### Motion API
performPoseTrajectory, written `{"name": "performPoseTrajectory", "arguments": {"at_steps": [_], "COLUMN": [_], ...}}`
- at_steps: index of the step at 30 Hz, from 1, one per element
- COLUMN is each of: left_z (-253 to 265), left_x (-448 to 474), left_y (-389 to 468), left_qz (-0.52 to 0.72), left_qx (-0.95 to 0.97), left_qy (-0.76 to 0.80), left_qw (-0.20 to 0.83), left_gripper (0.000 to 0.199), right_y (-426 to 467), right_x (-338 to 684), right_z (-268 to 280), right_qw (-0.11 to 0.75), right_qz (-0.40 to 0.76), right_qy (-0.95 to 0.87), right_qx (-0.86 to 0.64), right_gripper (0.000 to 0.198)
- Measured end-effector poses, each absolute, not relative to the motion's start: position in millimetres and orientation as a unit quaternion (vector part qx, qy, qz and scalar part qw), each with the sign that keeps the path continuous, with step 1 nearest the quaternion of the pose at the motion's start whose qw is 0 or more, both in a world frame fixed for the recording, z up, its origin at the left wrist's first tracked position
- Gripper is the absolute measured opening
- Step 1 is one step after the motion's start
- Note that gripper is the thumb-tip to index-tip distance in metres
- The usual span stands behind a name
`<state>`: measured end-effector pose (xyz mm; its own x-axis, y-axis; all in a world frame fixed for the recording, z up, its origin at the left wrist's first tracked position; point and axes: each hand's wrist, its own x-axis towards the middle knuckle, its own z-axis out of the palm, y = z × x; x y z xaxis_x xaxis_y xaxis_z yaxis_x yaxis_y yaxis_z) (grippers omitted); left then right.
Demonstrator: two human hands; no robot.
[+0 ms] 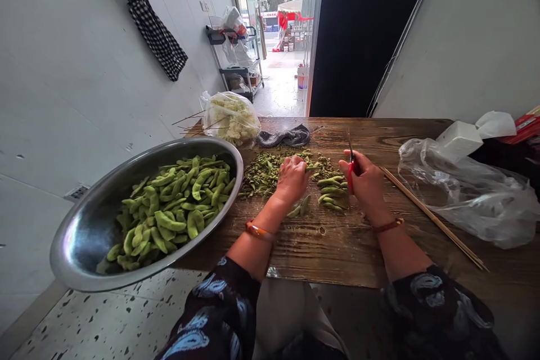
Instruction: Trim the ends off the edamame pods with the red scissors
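My left hand [292,180] is closed over the table and pinches an edamame pod [311,169], whose end sticks out to the right. My right hand [366,183] grips red-handled scissors [351,173], their blades pointing up and away from me. Between the hands lies a small group of edamame pods [332,192], with a few more just below my left hand. Around and behind my left hand spreads a heap of snipped pod tips [262,173]. At the left a large steel basin [80,261] holds many whole green pods [169,208].
A dark grey cloth [283,136] lies behind the trimmings, beside a plastic bag of pale vegetable [232,118]. To the right are thin wooden sticks [434,219], a crumpled clear plastic bag [476,191] and a white tissue pack [459,139]. A cart [238,70] stands near the doorway.
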<state>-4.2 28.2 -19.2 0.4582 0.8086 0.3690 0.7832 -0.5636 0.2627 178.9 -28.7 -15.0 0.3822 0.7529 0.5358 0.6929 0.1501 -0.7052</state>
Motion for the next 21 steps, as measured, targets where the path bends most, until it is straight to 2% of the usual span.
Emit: {"name": "performPoseTrajectory", "arguments": {"at_steps": [5, 10, 17, 21], "left_z": [-12, -4, -25, -38], "left_x": [-1, -7, -47, -59], "left_y": [7, 33, 80, 82], "left_qz": [0.224, 0.384, 0.413, 0.390], "left_qx": [0.898, 0.802, 0.734, 0.742], "left_qy": [0.357, 0.396, 0.508, 0.530], "left_qw": [0.125, 0.231, 0.179, 0.124], "left_gripper": [0.017, 0.026, 0.014, 0.015], "right_y": [-28, -27, -26, -26], "right_x": [179, 181, 181, 181], "right_z": [-16, -18, -18, -20], "right_qw": [0.511, 0.508, 0.513, 0.504], "right_qz": [0.028, 0.020, 0.025, 0.023], "right_qy": [-0.559, -0.562, -0.564, -0.565], "right_qx": [-0.652, -0.653, -0.647, -0.653], "right_gripper": [0.049, 0.046, 0.047, 0.047]}}
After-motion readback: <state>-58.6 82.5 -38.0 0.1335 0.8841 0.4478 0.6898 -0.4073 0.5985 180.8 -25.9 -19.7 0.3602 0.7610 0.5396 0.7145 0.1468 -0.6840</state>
